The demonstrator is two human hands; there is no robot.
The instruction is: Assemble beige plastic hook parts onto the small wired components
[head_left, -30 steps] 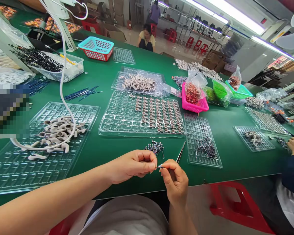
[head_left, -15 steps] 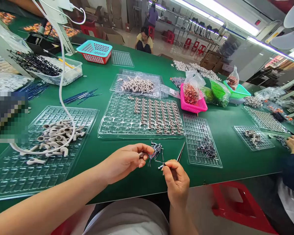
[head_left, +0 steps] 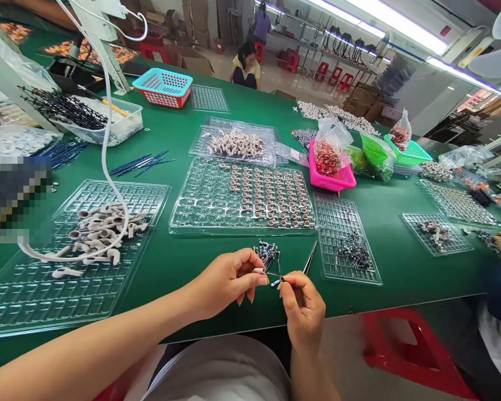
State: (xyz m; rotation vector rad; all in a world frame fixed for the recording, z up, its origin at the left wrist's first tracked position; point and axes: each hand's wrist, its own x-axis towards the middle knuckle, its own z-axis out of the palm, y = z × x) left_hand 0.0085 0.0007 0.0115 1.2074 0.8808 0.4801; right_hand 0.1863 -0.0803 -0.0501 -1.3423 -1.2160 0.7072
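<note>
A pale tubular shell is pinched by the thumb and fingers of the left hand, its end facing the right hand, by whose fingertips a small wired component is gripped just beside it. Similar wired pieces are heaped beyond.

Pinched between the thumb and fingers of my left hand I have a small pale shell, lying nearly level, one end showing toward my right — my fingers hide the rest. In my right hand I grip a tiny dark component just beside it, whitish at its left end, with a thin wire reaching toward the shell — whether they touch is too small to tell
</note>
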